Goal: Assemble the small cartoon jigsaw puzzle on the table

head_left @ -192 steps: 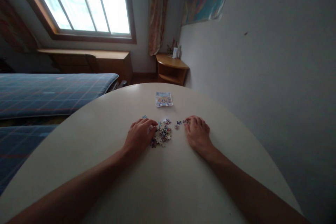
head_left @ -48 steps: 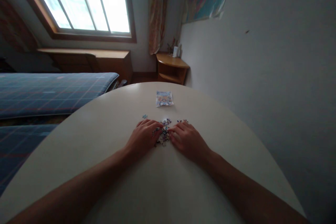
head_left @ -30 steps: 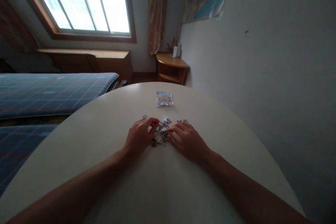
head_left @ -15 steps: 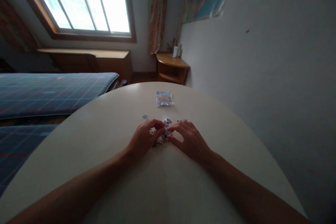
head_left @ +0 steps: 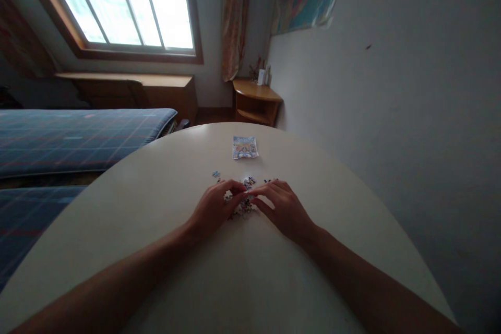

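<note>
A small pile of jigsaw puzzle pieces (head_left: 245, 206) lies on the white round table (head_left: 235, 282), between and under my hands. My left hand (head_left: 218, 200) comes in from the left, its thumb and index finger pinched on a puzzle piece that their tips mostly cover. From the other side, my right hand (head_left: 282, 205) meets it with a curved thumb and index finger closed at the same spot, on what looks like a pale puzzle piece. More pieces (head_left: 249, 181) lie just beyond the fingertips. A loose light-blue piece (head_left: 216, 174) rests past my left knuckles.
Farther back on the table lies a small printed picture sheet (head_left: 245, 147). A bed with a plaid mattress (head_left: 78, 138) stands to the left. Beyond the table are a corner shelf (head_left: 258, 90) and a desk (head_left: 156, 81); a white wall (head_left: 391, 115) runs along the right.
My right thumb has moved up toward the index finger, narrowing the gap between them. The left hand has hardly moved, and the picture sheet and loose pieces lie as before.
</note>
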`<action>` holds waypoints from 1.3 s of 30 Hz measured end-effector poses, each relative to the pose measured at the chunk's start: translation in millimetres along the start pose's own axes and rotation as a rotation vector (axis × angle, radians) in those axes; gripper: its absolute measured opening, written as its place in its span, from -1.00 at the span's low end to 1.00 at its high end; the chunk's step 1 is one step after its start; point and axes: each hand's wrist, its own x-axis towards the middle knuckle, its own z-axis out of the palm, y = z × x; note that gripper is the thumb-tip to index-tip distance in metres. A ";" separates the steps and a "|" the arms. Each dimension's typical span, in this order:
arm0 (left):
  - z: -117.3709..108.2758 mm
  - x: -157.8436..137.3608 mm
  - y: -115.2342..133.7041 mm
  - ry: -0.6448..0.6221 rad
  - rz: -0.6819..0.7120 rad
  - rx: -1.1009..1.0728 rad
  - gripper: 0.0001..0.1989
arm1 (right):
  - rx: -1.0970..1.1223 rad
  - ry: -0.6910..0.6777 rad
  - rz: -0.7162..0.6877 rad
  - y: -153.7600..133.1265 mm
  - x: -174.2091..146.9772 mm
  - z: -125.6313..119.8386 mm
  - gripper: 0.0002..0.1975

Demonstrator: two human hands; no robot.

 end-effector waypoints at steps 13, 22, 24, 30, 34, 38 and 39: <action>0.1 0.1 -7.2 0.075 0.007 0.139 -0.92 | 0.042 0.115 0.365 23.6 3.3 1.5 -0.83; -0.1 -5.1 -5.6 -0.062 0.131 0.273 -0.79 | -0.048 0.174 0.555 46.4 1.1 7.3 -0.82; -0.4 -5.7 -5.1 -0.085 0.127 0.292 -0.79 | -0.070 0.174 0.575 48.3 0.5 7.6 -0.81; -0.9 -4.9 -5.1 -0.119 0.095 0.305 -0.82 | -0.174 0.161 0.669 53.1 0.5 8.7 -0.80; -1.4 -4.6 -4.8 -0.126 0.098 0.317 -0.82 | -0.197 0.136 0.688 55.0 0.6 8.1 -0.80; -1.8 -4.8 -4.1 -0.128 0.092 0.322 -0.85 | -0.224 0.112 0.696 56.3 0.5 7.6 -0.78; -1.8 -4.8 -4.0 -0.126 0.088 0.321 -0.86 | -0.229 0.109 0.697 56.5 0.5 7.8 -0.78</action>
